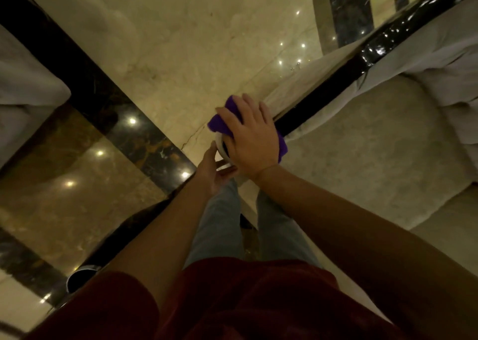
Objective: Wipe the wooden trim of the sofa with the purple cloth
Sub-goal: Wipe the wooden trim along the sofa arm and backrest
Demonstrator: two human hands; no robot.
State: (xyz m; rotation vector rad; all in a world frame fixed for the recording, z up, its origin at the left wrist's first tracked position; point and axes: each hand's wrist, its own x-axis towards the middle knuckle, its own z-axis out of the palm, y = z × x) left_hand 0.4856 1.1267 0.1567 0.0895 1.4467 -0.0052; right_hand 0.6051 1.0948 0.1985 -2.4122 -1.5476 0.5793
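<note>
The sofa's glossy dark wooden trim (372,52) runs from the upper right down to the middle of the head view, along the top of the armrest. My right hand (249,138) lies flat over the purple cloth (219,124) and presses it on the near end of the trim. Purple edges show left of my fingers and right of my palm. My left hand (210,173) hangs just below and to the left, fingers loosely apart, holding nothing, near the armrest's rounded front end.
The cream sofa seat cushion (375,158) fills the right side, with a pale back cushion (452,86) above it. Polished marble floor (181,42) with a dark inlaid band (85,86) lies to the left. Another pale seat (23,86) sits at the left edge. My legs stand below.
</note>
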